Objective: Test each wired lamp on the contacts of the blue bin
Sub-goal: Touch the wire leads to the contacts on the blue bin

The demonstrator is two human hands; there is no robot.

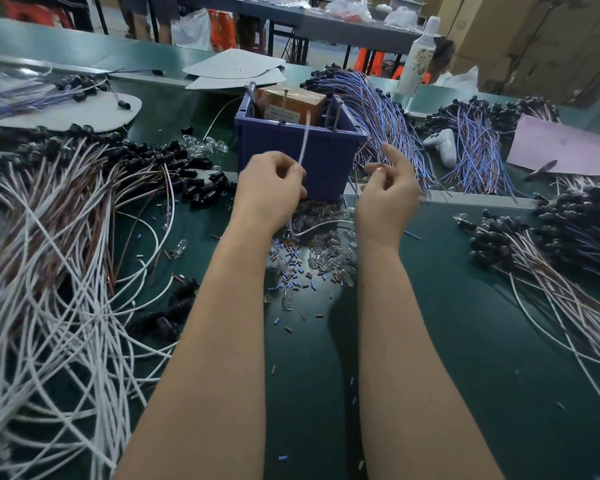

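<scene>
- White wire is rising out of our left hand, which is pinching it between thumb and fingertips just in front of the bin.
- We are holding its long axis near upright, the free end pointing up and slightly right toward the nail contacts on the rim; we cannot tell whether it is touching one.
- Below the hand it is looping right toward our right hand, whose fingers are loosely curled; we cannot tell if they are pinching anything.
- We are judging the wire light and floppy, so we are favouring a hold close to the tip.
</scene>
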